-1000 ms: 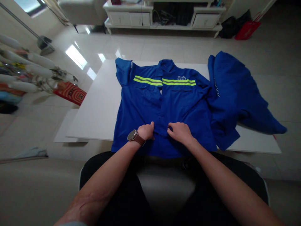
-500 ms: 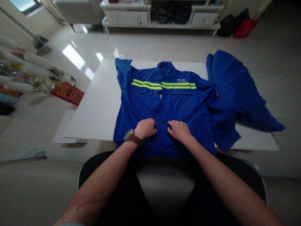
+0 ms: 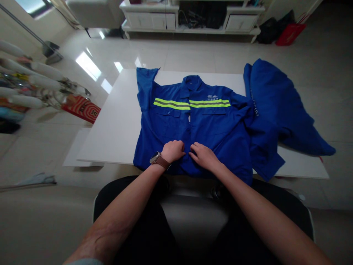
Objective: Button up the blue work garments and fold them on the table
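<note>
A blue work jacket (image 3: 168, 125) with a yellow-green reflective stripe lies face up on the white table, its collar pointing away from me. My left hand (image 3: 173, 151), with a watch at the wrist, is closed on the left front panel near the middle opening. Across the opening, my right hand (image 3: 202, 154) has its fingers bent and pinches the right front edge. Only a small gap separates the two hands. The fingertips and the cloth between them are partly hidden. Below the hands, the jacket's lower part bunches near the table's front edge.
Another blue garment (image 3: 284, 106) is heaped at the right of the white table (image 3: 110, 121), over its edge. A red patterned box (image 3: 81, 108) stands left of the table. Beyond are a white TV cabinet (image 3: 151, 21) and a red bag (image 3: 291, 34).
My right hand has moved left, closer to my left hand. The jacket's lower hem has been drawn up, and the front panels sit slightly differently around the opening.
</note>
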The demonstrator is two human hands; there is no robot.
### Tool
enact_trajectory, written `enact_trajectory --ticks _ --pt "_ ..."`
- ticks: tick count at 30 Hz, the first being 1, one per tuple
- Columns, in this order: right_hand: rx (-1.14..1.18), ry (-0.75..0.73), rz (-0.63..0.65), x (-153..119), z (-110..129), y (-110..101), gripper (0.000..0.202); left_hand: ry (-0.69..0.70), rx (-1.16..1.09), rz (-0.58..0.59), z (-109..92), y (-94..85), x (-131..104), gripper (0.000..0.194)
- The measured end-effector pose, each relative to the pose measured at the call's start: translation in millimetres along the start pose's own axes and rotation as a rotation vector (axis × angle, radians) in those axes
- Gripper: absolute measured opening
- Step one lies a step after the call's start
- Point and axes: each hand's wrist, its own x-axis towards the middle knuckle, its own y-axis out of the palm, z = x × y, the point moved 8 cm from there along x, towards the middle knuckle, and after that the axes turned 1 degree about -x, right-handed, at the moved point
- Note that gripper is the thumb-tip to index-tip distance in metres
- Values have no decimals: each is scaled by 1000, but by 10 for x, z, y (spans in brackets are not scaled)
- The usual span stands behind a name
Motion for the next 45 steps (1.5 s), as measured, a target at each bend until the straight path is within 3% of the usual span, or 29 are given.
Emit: enact_trajectory --ticks 4,9,13,16,19,24,28,40,45 --pt "240 94 -106 35 -153 -13 13 42 -30 -42 -18 70 69 21" --pt "674 271 -200 48 -386 23 24 49 -120 15 -70 242 132 15" --pt "878 365 -267 41 -481 24 32 -11 -145 -148 -33 52 103 12" --pt "1007 382 -325 45 -472 -15 38 46 -227 -311 -54 -145 55 11" --pt "1091 355 -360 53 -420 -59 41 129 -390 -335 -106 -170 63 5" --pt "994 274 -348 48 -344 -116 39 140 -639 -267 -125 -75 150 17" --pt "836 217 -349 24 -300 -184 35 75 -783 -213 -57 -28 191 13" --pt "635 89 -270 22 -139 -243 32 16 -927 -151 22 71 261 13" --pt "532 45 -314 -11 -94 -322 30 -8 -1135 -78 29 166 291 13"
